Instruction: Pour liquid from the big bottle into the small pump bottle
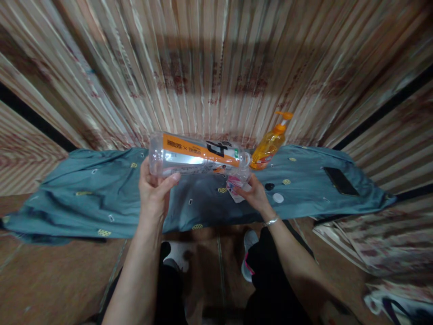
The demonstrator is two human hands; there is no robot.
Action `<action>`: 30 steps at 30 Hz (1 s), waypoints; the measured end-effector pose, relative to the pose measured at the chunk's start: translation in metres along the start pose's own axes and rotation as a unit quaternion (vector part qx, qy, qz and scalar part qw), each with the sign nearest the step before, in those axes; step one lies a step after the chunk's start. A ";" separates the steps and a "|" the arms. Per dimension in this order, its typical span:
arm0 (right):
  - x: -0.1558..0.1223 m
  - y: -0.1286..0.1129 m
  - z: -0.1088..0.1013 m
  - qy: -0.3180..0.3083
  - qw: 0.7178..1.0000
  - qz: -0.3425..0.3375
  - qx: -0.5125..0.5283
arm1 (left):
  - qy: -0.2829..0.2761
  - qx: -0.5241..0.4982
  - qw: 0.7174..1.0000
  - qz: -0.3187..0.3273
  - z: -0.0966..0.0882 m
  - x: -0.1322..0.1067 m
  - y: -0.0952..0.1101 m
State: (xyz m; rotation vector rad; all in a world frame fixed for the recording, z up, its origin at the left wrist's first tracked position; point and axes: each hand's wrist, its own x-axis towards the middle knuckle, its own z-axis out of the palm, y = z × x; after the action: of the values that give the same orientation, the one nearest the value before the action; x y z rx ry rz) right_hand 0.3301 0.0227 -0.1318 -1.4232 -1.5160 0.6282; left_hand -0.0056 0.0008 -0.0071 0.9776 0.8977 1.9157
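A large clear plastic bottle (199, 155) with an orange and silver label lies almost level in the air, its neck to the right. My left hand (154, 185) is wrapped round its base end from below. Below the bottle's neck, my right hand (252, 192) grips a small clear container (236, 187) with pink and white print. The fingers and the bottle hide part of this container, so its exact kind is unclear. The bottle's mouth is close above the right hand; whether it touches the small container I cannot tell.
An orange pump bottle (270, 144) with amber liquid stands behind my right hand. To the right are a black cap (269, 186), a white cap (278, 198) and a dark phone (340, 181), all on the teal cloth (118, 194). Striped curtains (216, 67) enclose the back and sides.
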 end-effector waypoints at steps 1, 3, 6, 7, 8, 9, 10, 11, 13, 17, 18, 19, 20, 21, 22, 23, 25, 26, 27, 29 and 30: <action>0.000 0.001 0.001 0.002 1.000 0.000 0.001 | 0.004 -0.001 1.000 0.005 0.000 0.000 -0.002; 0.000 0.003 0.002 0.004 1.000 -0.001 0.005 | 0.014 -0.003 1.000 0.016 0.000 0.001 -0.005; 0.001 0.005 0.005 0.010 1.000 0.000 0.014 | 0.012 0.001 1.000 0.022 -0.001 0.003 -0.008; 0.001 0.005 0.006 0.012 1.000 0.001 0.016 | 0.007 0.005 1.000 0.021 -0.002 0.003 -0.008; 0.002 0.005 0.007 0.013 1.000 0.003 0.019 | 0.000 0.011 1.000 0.020 -0.003 0.004 -0.008; 0.002 0.005 0.007 0.013 1.000 0.005 0.020 | -0.006 0.017 1.000 0.019 -0.004 0.005 -0.008; 0.002 0.004 0.007 0.014 1.000 0.006 0.021 | -0.011 0.022 1.000 0.019 -0.005 0.005 -0.007; 0.001 0.004 0.007 0.015 1.000 0.007 0.021 | -0.014 0.026 0.999 0.020 -0.006 0.006 -0.006; 0.001 0.002 0.007 0.018 1.000 0.009 0.021 | -0.018 0.028 0.999 0.019 -0.006 0.006 -0.004; 0.000 0.000 0.006 0.022 0.999 0.014 0.027 | -0.015 0.015 1.000 0.006 -0.001 0.003 -0.001; 0.000 0.000 0.006 0.022 0.999 0.014 0.029 | -0.012 0.009 1.000 0.001 0.001 0.001 0.000; -0.001 0.000 0.005 0.023 0.999 0.012 0.030 | -0.010 0.004 1.000 -0.002 0.003 0.000 0.001; -0.001 -0.001 0.005 0.023 0.999 0.011 0.030 | -0.008 0.000 1.000 -0.005 0.004 -0.001 0.002; 0.000 -0.001 0.004 0.023 0.999 0.009 0.030 | -0.008 -0.002 1.000 -0.006 0.005 -0.002 0.003; 0.000 -0.001 0.004 0.023 0.999 0.008 0.029 | -0.011 -0.004 1.000 -0.007 0.006 -0.002 0.004; 0.000 -0.002 0.003 0.022 0.999 0.006 0.027 | -0.015 -0.004 1.000 -0.008 0.006 -0.002 0.006; 0.000 -0.002 0.001 0.021 1.000 0.002 0.019 | -0.023 -0.002 1.000 -0.011 0.006 -0.002 0.008; 0.000 -0.002 0.000 0.021 1.000 0.000 0.015 | -0.024 -0.001 1.000 -0.013 0.005 -0.002 0.009; 0.000 -0.002 0.000 0.021 1.000 -0.001 0.012 | -0.024 0.001 1.000 -0.014 0.005 -0.002 0.010; 0.000 -0.002 0.000 0.022 1.000 0.002 0.010 | -0.021 0.001 1.000 -0.016 0.004 -0.001 0.010; 0.000 -0.002 0.000 0.023 1.000 0.005 0.012 | -0.019 0.000 1.000 -0.016 0.004 -0.001 0.010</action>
State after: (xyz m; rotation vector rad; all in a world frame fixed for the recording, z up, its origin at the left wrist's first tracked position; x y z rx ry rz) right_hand 0.3291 0.0227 -0.1304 -1.4186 -1.4625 0.6126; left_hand -0.0050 -0.0037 0.0024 0.9912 0.8851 1.8645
